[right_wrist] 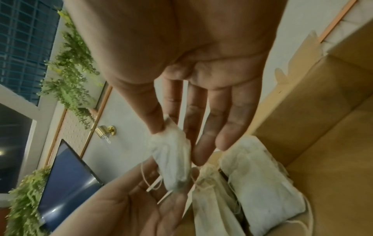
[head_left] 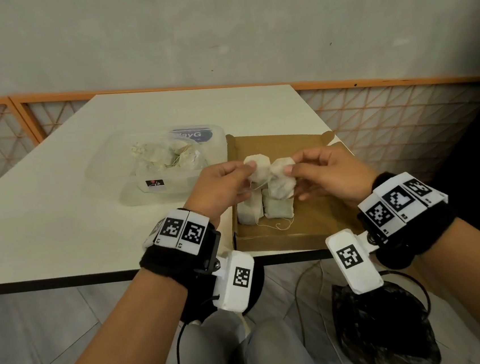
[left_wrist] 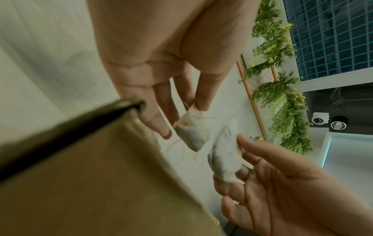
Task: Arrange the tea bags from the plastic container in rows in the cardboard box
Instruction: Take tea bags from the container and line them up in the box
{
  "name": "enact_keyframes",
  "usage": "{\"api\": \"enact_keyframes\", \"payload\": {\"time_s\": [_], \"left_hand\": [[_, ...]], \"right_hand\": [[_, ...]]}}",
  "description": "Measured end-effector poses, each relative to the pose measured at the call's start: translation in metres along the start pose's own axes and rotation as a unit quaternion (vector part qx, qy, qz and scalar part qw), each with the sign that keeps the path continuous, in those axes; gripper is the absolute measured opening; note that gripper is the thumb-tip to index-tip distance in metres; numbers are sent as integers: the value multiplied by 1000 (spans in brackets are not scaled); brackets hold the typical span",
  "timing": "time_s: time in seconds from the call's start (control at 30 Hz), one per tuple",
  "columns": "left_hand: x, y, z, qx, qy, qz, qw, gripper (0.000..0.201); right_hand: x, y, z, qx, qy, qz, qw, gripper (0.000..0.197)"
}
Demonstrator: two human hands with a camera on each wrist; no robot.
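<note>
Over the open cardboard box (head_left: 312, 230), each hand holds up one white tea bag. My left hand (head_left: 248, 170) pinches the left tea bag (head_left: 256, 168) by its top edge; in the left wrist view that tea bag (left_wrist: 191, 134) hangs from the fingertips. My right hand (head_left: 289, 169) pinches the right tea bag (head_left: 283, 181), which hangs from thumb and forefinger (right_wrist: 173, 156). Thin strings trail between the two bags. Two more tea bags (head_left: 249, 213) (head_left: 278, 209) lie side by side at the box's near left. The clear plastic container (head_left: 104, 169) holds several tea bags.
The white table (head_left: 59, 224) ends just in front of the box. The container stands to the left of the box, almost touching it. A black plastic bag (head_left: 385, 332) and cables lie on the floor by my knees.
</note>
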State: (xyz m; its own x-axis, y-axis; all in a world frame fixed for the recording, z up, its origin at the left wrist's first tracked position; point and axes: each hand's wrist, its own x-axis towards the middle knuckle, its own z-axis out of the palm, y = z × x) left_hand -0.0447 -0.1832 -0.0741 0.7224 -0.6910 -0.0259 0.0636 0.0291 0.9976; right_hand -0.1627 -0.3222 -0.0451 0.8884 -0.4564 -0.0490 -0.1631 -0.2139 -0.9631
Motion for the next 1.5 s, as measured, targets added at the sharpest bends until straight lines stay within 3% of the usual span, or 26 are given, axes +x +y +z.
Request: {"api": "enact_keyframes", "payload": {"time_s": [0.17, 0.3, 0.37, 0.47, 0.6, 0.7, 0.77, 0.83, 0.9, 1.0, 1.07, 1.2, 1.3, 1.37, 1.5], "left_hand": [[0, 3, 2, 28, 35, 72, 996, 30], [-3, 6, 4, 34, -3, 62, 998, 15], [-5, 6, 6, 42, -23, 50, 998, 19], [-7, 6, 7, 46, -38, 32, 998, 28], [-5, 3, 4, 53, -40, 63, 996, 14], [-3, 2, 3, 75, -47, 77, 993, 13], [-2, 2, 3, 97, -53, 82, 991, 11], [-2, 4, 4, 97, -40, 80, 991, 11], [1, 6, 4, 89, 2, 95, 991, 11], [6, 8, 1, 116, 80, 144, 979, 22], [5, 9, 1, 116, 95, 150, 977, 21], [-2, 9, 7, 147, -7, 92, 985, 24], [-4, 8, 14, 151, -67, 59, 985, 14], [-6, 8, 16, 139, -66, 60, 986, 9], [-4, 6, 16, 127, -52, 71, 988, 12]], "right_hand": [[-1, 3, 1, -36, 27, -44, 998, 4], [3, 0, 5, 78, 22, -23, 996, 7], [6, -3, 8, 81, 31, -23, 996, 6], [9, -3, 12, 51, 50, -29, 997, 7], [10, -4, 13, -67, 71, -60, 993, 18], [10, -7, 12, -107, 39, -80, 990, 39], [9, -9, 14, -116, 6, -74, 991, 36], [9, -10, 12, -127, 15, -62, 990, 20], [9, -6, 7, -154, 28, -49, 986, 21], [6, 1, 2, -191, -8, 1, 981, 17], [5, 5, -2, -145, -10, 28, 989, 11], [3, 2, -8, 25, 7, 57, 998, 4], [2, -4, -8, 79, -2, 58, 995, 2], [3, -6, -7, 47, -5, 52, 998, 9], [7, -13, -10, -142, 19, -12, 990, 15]]}}
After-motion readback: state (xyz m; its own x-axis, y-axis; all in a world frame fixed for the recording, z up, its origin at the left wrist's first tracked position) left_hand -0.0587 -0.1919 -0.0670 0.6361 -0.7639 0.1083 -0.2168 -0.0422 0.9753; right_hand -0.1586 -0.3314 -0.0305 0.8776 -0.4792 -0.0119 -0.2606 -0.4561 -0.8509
